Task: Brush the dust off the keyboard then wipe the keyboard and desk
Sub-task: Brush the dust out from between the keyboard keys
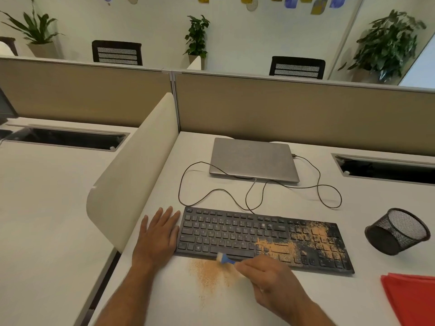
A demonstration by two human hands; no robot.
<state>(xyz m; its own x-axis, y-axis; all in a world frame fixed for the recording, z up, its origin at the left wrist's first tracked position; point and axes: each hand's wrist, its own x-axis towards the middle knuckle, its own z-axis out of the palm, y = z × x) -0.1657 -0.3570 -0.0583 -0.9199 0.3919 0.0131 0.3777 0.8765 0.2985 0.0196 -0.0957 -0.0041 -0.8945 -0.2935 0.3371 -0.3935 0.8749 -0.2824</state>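
Note:
A black keyboard (235,234) lies across the white desk (179,307). Orange-brown dust (313,238) covers its right half. More of that dust (209,274) lies in a patch on the desk just in front of the space bar. My right hand (268,281) grips a small blue brush (226,259), whose white bristles touch the keyboard's front edge. My left hand (157,234) rests flat on the desk, fingers straight, against the keyboard's left end. A red cloth (412,300) lies folded at the desk's right front.
A shut grey laptop (253,160) sits behind the keyboard, with a black cable (329,198) looping over the desk between them. A black mesh pen cup (397,230) lies on its side at the right. A white curved divider (136,175) borders the left; a beige partition (306,109) stands behind.

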